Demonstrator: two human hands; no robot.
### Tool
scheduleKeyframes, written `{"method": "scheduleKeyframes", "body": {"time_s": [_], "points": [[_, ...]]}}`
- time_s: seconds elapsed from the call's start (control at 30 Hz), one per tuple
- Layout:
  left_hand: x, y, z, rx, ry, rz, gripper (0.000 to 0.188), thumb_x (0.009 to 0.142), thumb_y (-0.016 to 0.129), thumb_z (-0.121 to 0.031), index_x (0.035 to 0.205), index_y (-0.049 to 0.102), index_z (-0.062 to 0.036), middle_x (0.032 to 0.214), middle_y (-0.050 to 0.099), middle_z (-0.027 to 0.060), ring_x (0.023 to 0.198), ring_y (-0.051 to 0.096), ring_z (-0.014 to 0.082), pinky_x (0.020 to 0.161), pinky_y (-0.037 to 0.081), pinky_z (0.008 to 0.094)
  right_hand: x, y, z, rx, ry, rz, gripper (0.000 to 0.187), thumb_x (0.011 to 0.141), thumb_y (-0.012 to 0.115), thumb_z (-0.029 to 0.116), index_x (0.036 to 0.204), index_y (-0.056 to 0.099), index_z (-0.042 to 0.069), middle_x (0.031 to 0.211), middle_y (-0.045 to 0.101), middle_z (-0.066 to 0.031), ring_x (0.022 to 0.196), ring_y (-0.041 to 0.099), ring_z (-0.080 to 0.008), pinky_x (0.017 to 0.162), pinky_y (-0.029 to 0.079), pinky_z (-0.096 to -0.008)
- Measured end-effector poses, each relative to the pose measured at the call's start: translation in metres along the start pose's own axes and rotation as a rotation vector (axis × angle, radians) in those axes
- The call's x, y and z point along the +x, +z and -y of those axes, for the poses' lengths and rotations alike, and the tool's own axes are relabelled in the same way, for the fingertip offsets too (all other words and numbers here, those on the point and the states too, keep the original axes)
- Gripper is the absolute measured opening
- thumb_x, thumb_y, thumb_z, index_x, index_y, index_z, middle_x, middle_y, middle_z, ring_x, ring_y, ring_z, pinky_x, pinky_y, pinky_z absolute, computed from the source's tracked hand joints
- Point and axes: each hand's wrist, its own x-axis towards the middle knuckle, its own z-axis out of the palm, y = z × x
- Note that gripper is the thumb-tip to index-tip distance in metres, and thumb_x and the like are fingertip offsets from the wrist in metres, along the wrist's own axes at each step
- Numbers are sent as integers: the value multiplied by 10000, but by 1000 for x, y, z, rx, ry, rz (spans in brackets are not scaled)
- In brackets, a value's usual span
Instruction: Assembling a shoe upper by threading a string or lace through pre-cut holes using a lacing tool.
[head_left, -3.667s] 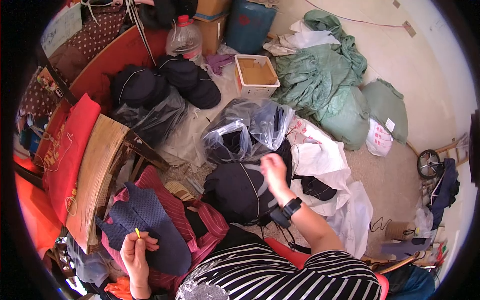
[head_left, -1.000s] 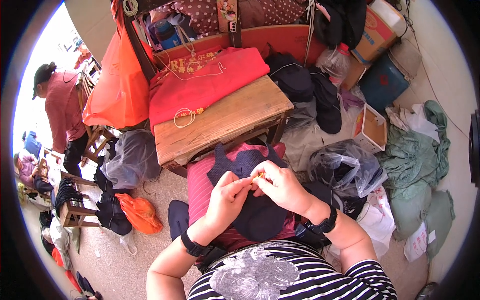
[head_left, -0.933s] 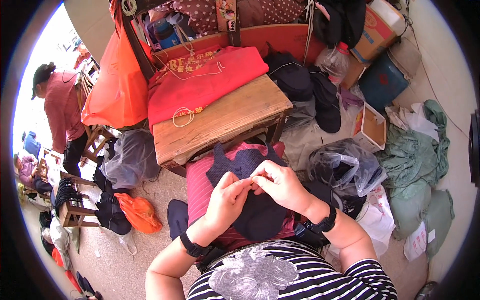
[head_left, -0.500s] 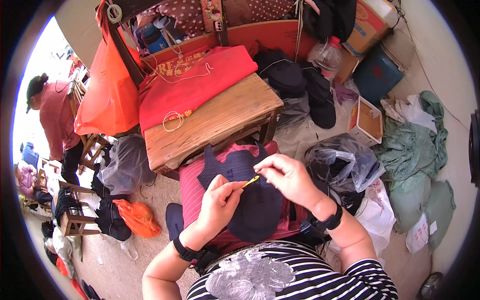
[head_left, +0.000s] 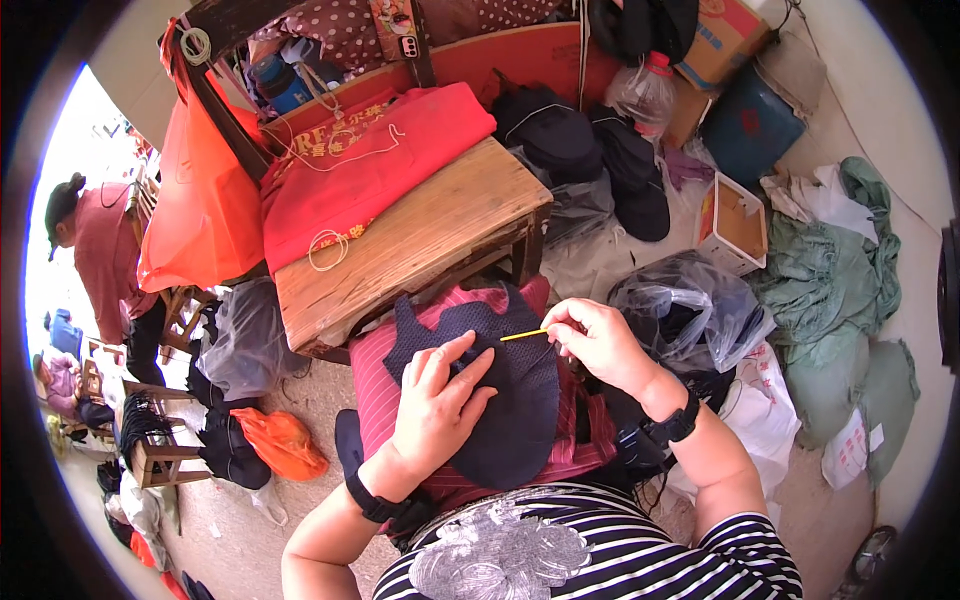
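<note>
Head view, looking down at the lap. A dark navy knitted piece (head_left: pixel 505 385) lies spread over a red striped cloth (head_left: pixel 385 385) on the person's lap, just near of a low wooden bench (head_left: pixel 420 225). The left hand (head_left: pixel 435 405) rests flat on the left part of the knitted piece, fingers extended and slightly apart, pressing the fabric down rather than gripping it. The right hand (head_left: pixel 600 345) sits at the right edge of the piece, its thumb and forefinger pinched together on the end of a thin yellow hook (head_left: pixel 523 335); the hook runs leftward from the fingertips, its free end lying over the upper part of the knitted piece, between the two hands. Each wrist carries a black band.

On the far side of the bench lies a red cloth bag (head_left: pixel 370 165), with an orange bag (head_left: pixel 200 215) hanging to its left. To the right of the right hand stands a clear plastic bag (head_left: pixel 690 310) holding dark items; farther right lies green fabric (head_left: pixel 840 270). Another person in a red top (head_left: pixel 105 260) stands at the far left.
</note>
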Motion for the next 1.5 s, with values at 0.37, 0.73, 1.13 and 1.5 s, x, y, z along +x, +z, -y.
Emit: {"method": "scheduleKeyframes", "body": {"time_s": [0.37, 0.73, 1.13, 1.5], "points": [[-1, 0, 0, 143, 51, 72, 509, 708, 825, -113, 1203, 709, -128, 1321, 598, 122, 976, 593, 275, 877, 488, 399, 11, -3, -3, -24, -25, 126, 75, 949, 612, 52, 978, 666, 9, 836, 645, -33, 692, 611, -88, 621, 504, -252], [20, -6, 15, -72, -186, 91, 255, 835, 776, -173, 957, 590, -47, 784, 596, 99, 714, 625, 273, 642, 514, 380, 25, 32, 22, -98, -143, 215, 139, 912, 677, 124, 957, 596, 20, 801, 647, -143, 719, 659, -279, 651, 509, -375], [11, -26, 57, -14, 363, 338, 256, 826, 733, -123, 717, 507, -72, 588, 536, 82, 550, 565, 304, 536, 446, 422, 32, 32, 17, -98, -76, 325, 382, 788, 864, 147, 994, 555, 61, 744, 565, 22, 639, 487, -54, 584, 433, -246], [-27, -68, 56, 95, 268, 394, 186, 800, 730, -52, 729, 558, -40, 758, 618, 95, 617, 587, 265, 603, 476, 371, 30, 37, 29, -314, -173, 330, 575, 707, 883, 279, 1026, 461, 54, 961, 577, -131, 886, 620, -318, 790, 505, -410]]}}
